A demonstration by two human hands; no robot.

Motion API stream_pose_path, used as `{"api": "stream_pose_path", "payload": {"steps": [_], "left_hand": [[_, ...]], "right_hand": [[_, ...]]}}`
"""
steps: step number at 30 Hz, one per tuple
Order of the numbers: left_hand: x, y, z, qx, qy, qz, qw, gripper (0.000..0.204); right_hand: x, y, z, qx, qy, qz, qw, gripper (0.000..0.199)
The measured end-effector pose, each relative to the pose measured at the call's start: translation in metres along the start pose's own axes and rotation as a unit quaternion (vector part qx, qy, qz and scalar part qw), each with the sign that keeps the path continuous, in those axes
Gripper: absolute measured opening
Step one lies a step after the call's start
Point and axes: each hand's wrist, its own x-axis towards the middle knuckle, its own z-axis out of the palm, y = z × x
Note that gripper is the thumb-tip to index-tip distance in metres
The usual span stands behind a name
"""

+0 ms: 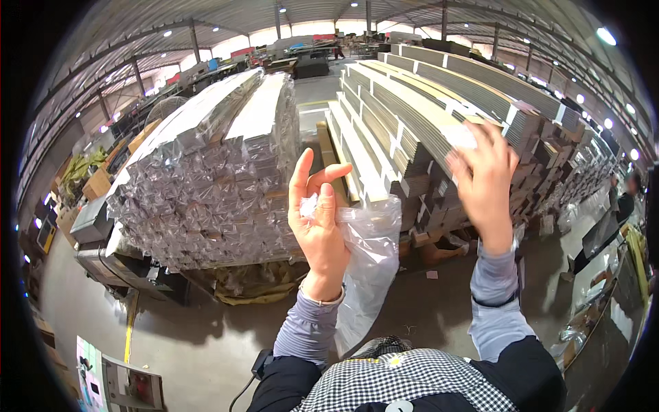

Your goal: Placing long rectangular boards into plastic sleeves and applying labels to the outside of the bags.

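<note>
Concrete floor, warehouse, left hand pinching clear plastic bag, right hand spread open

The right hand is smearing with motion blur, so the small white scrap at its fingertips is staying unreadable (perhaps paper or film). The clear plastic bag is dropping behind the left hand, its lower end disappearing behind the sleeve. At three o'clock, a blurred person is getting cut off by the rim.
</note>
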Motion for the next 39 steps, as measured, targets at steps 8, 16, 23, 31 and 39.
{"api": "stream_pose_path", "payload": {"steps": [8,16,23,31,39], "left_hand": [[-0.023,-0.019,0.053,-0.04,-0.077,-0.022,0.996,0.055],[-0.043,-0.028,0.066,0.007,-0.064,-0.089,0.994,0.011],[-0.058,-0.055,0.085,0.072,-0.133,-0.085,0.985,0.024],[-0.076,-0.075,0.102,-0.068,-0.14,-0.09,0.984,0.039],[-0.057,-0.056,0.103,-0.133,-0.308,-0.221,0.916,0.049]], "right_hand": [[-0.043,-0.022,-0.025,0.524,-0.07,0.093,0.844,0.021],[-0.06,0.009,-0.011,0.585,0.021,0.099,0.805,0.029],[-0.06,0.022,-0.007,0.831,-0.061,0.124,0.538,0.033],[-0.07,0.044,-0.004,0.921,-0.095,0.084,0.369,0.031],[-0.073,0.084,-0.013,0.913,-0.143,0.106,0.368,0.021]]}}
